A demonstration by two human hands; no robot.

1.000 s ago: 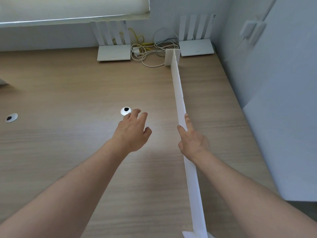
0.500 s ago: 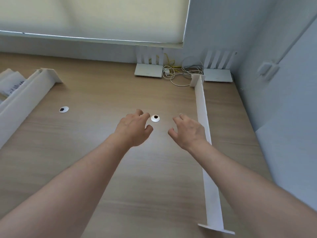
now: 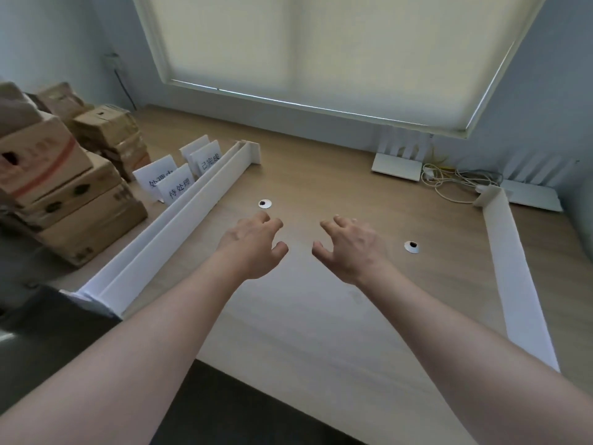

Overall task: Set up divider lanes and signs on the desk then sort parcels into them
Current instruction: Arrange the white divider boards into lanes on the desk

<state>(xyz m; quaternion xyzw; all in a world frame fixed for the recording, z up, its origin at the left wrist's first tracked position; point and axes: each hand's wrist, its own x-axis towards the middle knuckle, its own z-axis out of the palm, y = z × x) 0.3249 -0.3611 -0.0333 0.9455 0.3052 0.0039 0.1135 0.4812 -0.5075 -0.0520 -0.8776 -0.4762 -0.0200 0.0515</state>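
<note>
One white divider point(image 3: 513, 264) stands upright along the right side of the wooden desk point(image 3: 321, 316). Two more white dividers point(image 3: 179, 226) lie side by side on the desk's left part. Behind them stand several white signs point(image 3: 178, 184) with black characters. Cardboard parcels point(image 3: 57, 187) are stacked at the far left. My left hand point(image 3: 253, 245) and my right hand point(image 3: 349, 248) hover over the middle of the desk, fingers loosely curled, holding nothing, between the lying dividers and the standing one.
Two round cable grommets point(image 3: 265, 203) point(image 3: 412, 246) sit in the desk top. Two white routers point(image 3: 397, 165) point(image 3: 529, 194) and tangled cables point(image 3: 449, 181) lie by the back wall under the window blind point(image 3: 321, 59). The desk's front edge runs diagonally below my forearms.
My right hand let go of the standing divider and moved left. The view swung left, bringing the lying dividers, signs and parcels into sight.
</note>
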